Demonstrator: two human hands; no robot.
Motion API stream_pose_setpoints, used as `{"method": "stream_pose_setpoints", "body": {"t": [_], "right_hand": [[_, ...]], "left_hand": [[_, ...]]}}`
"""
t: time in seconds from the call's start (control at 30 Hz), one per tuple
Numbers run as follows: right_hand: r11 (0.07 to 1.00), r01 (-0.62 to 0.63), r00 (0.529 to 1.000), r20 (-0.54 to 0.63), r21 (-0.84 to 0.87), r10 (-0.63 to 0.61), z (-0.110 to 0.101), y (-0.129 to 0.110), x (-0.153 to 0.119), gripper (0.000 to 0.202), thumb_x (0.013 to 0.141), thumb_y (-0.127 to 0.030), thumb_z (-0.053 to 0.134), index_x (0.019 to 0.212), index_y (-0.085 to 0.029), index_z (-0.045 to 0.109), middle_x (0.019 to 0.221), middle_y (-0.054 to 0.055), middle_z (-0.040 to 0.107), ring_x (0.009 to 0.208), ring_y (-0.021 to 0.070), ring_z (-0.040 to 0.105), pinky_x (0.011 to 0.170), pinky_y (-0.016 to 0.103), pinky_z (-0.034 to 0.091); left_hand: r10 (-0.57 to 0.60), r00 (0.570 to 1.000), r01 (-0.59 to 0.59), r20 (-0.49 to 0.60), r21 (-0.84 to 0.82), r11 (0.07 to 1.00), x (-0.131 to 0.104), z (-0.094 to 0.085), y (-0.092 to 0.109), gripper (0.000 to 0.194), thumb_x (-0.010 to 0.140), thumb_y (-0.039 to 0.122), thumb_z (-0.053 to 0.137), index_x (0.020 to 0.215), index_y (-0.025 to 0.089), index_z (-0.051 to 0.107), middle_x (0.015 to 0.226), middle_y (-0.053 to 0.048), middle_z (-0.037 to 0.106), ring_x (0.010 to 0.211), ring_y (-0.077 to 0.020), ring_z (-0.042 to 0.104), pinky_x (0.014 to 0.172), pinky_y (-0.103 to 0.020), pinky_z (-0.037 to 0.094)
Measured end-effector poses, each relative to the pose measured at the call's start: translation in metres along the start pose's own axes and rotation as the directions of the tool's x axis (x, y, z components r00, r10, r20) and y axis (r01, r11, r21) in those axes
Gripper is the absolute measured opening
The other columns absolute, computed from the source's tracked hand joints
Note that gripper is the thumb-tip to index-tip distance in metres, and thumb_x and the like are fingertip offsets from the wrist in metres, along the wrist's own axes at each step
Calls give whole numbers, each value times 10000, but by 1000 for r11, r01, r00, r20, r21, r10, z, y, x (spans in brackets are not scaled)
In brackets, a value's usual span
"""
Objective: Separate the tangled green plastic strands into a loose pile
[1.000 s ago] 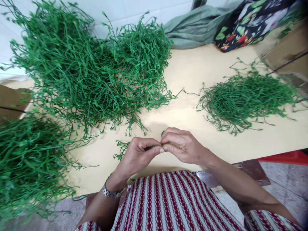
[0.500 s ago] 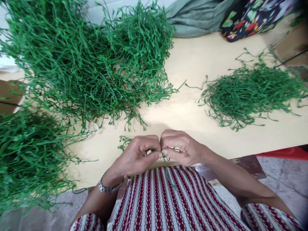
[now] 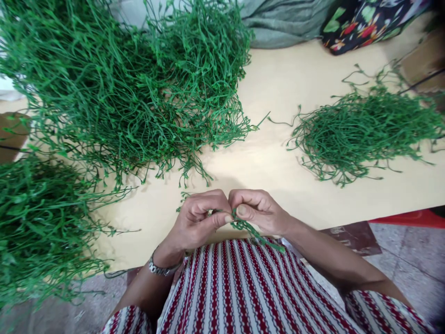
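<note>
Both hands meet near the table's front edge, just above a striped garment. My left hand (image 3: 202, 218), with a metal watch on its wrist, is closed, pinching green stems (image 3: 255, 232) between thumb and fingers. My right hand (image 3: 259, 211) is closed beside it, thumb and fingers on the same stems. The stems trail from the fingertips toward the lower right, over the garment. A few tips show behind the left knuckles. The palms hide the rest of the stems.
A big heap of green stems (image 3: 114, 93) covers the upper left of the table (image 3: 271, 171). Another pile (image 3: 38, 222) lies at the lower left, a smaller one (image 3: 361, 134) at the right. Grey-green cloth (image 3: 285, 23) and floral cloth (image 3: 365, 25) lie at the back.
The stems between my fingers now show as a thicker strand pointing farther right. My right thumb has moved slightly up and my left hand a little right. The piles look unchanged.
</note>
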State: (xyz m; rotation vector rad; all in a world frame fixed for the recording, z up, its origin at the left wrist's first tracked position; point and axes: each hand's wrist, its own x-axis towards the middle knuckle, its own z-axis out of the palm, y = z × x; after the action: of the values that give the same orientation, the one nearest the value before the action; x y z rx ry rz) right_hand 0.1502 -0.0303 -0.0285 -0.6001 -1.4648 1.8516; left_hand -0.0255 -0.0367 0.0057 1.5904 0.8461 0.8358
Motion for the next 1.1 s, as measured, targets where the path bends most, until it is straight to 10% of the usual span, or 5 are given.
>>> {"method": "stream_pose_setpoints", "body": {"t": [0.3,0.6,1.1], "right_hand": [[715,203,976,202,-669,-88,-12,-15,7,344,904,-391,414,672,-143,464,657,-10,424,635,104,396,601,253,333],[898,346,894,384,-271,-229,-8,-15,13,421,917,-386,380,578,-159,487,562,4,464,621,105,470,612,245,425],[992,95,910,398,77,-118,-7,2,11,448,842,-515,466,582,-164,567,633,47,620,648,106,570,687,268,472]], "left_hand": [[26,997,-55,73,422,905,2,0,6,174,821,140,482,661,132,550,602,-9,491,579,-108,453,543,-240,347],[-45,989,63,144,-129,990,-2,-4,5,254,794,331,584,611,167,647,551,-34,575,535,-125,517,538,-265,421],[-130,990,114,-45,-256,960,-5,8,1,378,701,506,626,504,184,639,447,-31,539,435,-134,505,445,-281,425]]}}
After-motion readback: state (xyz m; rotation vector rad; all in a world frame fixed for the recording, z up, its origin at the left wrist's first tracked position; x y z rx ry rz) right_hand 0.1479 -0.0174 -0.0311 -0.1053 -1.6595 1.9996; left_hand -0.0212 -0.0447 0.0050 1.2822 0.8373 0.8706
